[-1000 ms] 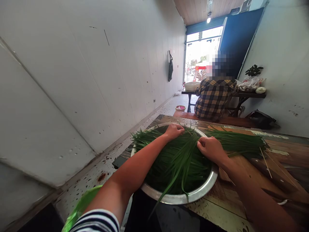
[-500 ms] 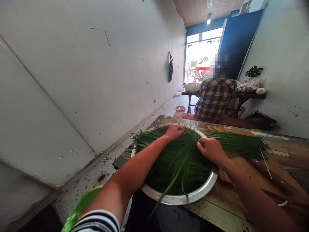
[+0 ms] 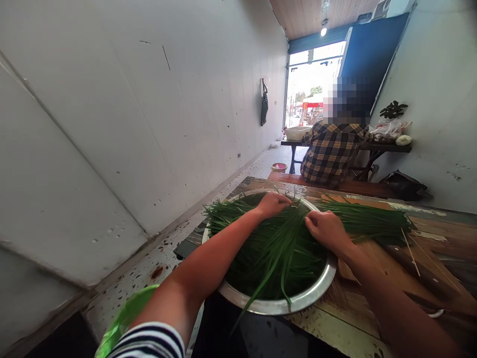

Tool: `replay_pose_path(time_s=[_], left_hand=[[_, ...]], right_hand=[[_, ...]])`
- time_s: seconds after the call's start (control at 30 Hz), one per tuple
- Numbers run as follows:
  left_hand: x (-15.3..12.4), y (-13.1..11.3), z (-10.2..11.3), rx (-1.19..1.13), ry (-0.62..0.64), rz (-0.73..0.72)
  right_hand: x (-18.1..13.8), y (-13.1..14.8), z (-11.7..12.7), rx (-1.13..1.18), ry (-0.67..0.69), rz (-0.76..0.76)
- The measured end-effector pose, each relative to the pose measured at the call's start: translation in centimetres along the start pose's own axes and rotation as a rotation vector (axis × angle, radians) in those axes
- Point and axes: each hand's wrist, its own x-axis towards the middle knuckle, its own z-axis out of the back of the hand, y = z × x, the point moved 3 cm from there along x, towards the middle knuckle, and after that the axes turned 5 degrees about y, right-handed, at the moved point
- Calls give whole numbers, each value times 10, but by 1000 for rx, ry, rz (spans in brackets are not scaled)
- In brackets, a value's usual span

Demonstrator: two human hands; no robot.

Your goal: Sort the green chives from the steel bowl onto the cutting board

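A wide steel basin (image 3: 309,294) stands at the near end of a wooden table (image 3: 428,258), heaped with long green chive leaves (image 3: 268,248). My left hand (image 3: 274,203) reaches over the far side of the heap, fingers curled down onto the leaves. My right hand (image 3: 326,227) rests on the right part of the heap, fingers closed in a pinch round a few leaves. A second flat bundle of chives (image 3: 367,220) lies on the table to the right of the basin.
A person in a plaid shirt (image 3: 331,151) sits on a bench beyond the table, back turned. A dark table (image 3: 387,146) behind holds bags and a white tub. A white wall runs along the left. Thin sticks (image 3: 410,251) lie on the wood; a green bag (image 3: 124,318) sits near left.
My left hand has slid a little to the right along the far leaves. My right hand has barely shifted. The basin and bundles stay put.
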Motion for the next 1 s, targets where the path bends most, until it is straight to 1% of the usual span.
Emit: replay_pose_path(time_s=[0.07,0.13,0.2,0.3,0.4,0.5,0.6,0.67,0.73,0.87,0.93,1.0], left_hand=[[-3,-11,0,3,112,-63],[-6,-15,2,-6,158,-55],[-7,-13,6,-28,113,18],[-6,0,11,-97,-16,130],[-3,12,15,-171,-124,166],[-2,21,18,-112,-200,208],[-3,23,22,0,-221,247],[-5,22,26,35,-196,255],[-7,21,29,74,-138,261],[-7,23,30,257,-34,299],[-5,24,25,307,3,257],[-2,24,17,315,54,177]], right_hand=[[0,-1,0,-13,2,-6],[1,-2,-1,-31,0,-17],[0,-2,0,-42,-3,-29],[0,0,1,-47,4,-39],[-1,3,4,-49,18,-49],[-1,4,6,-45,24,-57],[-1,3,7,-45,23,-71],[-1,3,7,-50,40,-89],[-2,3,7,-58,64,-105],[-2,5,8,-76,86,-104],[-2,5,8,-82,87,-99],[-2,5,8,-87,83,-95]])
